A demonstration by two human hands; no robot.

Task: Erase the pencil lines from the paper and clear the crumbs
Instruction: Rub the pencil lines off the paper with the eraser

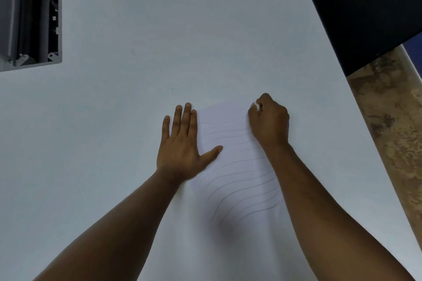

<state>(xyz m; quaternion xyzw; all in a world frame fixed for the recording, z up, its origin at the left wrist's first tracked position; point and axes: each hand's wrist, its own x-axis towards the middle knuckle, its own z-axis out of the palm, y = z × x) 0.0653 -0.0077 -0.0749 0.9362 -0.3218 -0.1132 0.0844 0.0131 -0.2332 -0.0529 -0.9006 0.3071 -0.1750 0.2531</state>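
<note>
White surface (pixel 114 143) fills the view, carrying a pale paper (pixel 230 143) crossed by wavy pencil lines (pixel 239 180). Left hand (pixel 180 146) lies flat, fingers straight, pressing the sheet's left edge. Right hand (pixel 269 121) curls at the sheet's far right corner, its grip pinched tight on a small white eraser (pixel 255 106). Most lines appear unerased. If the flat hand slackens, rubbing could likely drag, crease or tear the sheet. No crumbs can be made out.
</note>
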